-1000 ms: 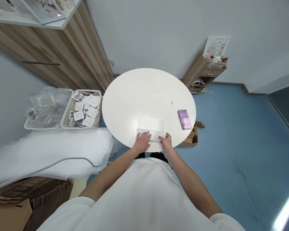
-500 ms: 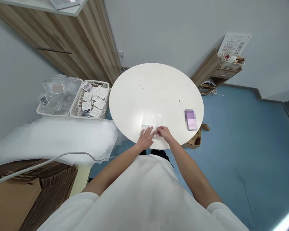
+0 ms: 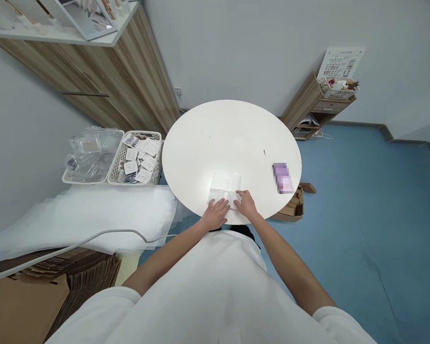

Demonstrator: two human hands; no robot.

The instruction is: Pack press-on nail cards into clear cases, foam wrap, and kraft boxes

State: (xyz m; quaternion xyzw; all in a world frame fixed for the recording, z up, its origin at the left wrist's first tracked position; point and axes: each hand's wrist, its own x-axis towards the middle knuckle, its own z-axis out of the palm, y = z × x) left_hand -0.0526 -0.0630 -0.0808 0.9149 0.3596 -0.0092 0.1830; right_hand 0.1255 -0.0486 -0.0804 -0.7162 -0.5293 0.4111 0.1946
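Note:
A folded white cloth [image 3: 225, 185] lies near the front edge of a round white table [image 3: 229, 138]. My left hand [image 3: 215, 213] rests flat on the cloth's near left part, fingers spread. My right hand [image 3: 246, 204] lies on its near right corner, fingers stretched out and pressing down. A purple and pink packet [image 3: 281, 177] sits on the table to the right, apart from both hands.
Left of the table stand a white basket of small cards [image 3: 138, 158] and a tray of clear plastic packs [image 3: 91, 154]. White sheeting [image 3: 82, 215] covers a surface at the left, over cardboard [image 3: 39, 296]. A wooden cabinet [image 3: 103, 81] stands behind. Cardboard boxes [image 3: 292, 208] lie on the blue floor.
The cloth has been folded in from the right and is now narrower. My right hand moved left with the fold and now presses flat beside my left hand.

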